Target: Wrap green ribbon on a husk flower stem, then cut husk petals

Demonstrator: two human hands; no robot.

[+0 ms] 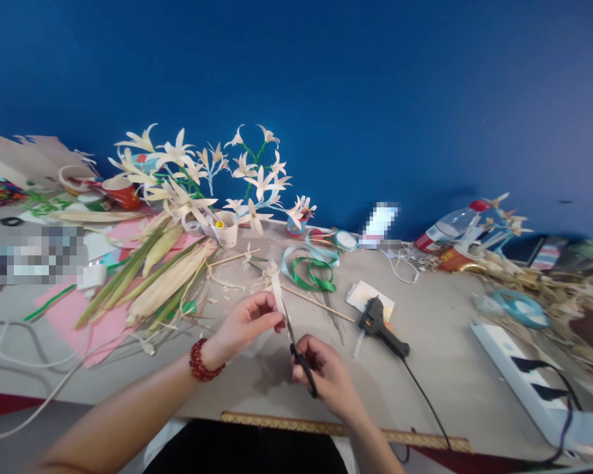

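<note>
My left hand [250, 321], with a red bead bracelet at the wrist, pinches a narrow pale strip of corn husk [277, 289] upright between thumb and fingers. Black-handled scissors [304, 370] are in my right hand [326, 375], their blades pointing up along the strip's right side. Whether the blades are touching the strip I cannot tell. Beyond my left hand lie corn husks [170, 289], some green and some cream. A thin wooden stick [321, 303] and small scraps lie on the table just past my fingers.
Pale husk flowers [178, 151] stand in a white cup [226, 234] at the back. Green ribbon [316, 276] lies centrally, with a black glue gun [383, 329] to its right. A white power strip [518, 382], a plastic bottle [445, 227] and dried husks are farther right. Pink paper [69, 309] lies left.
</note>
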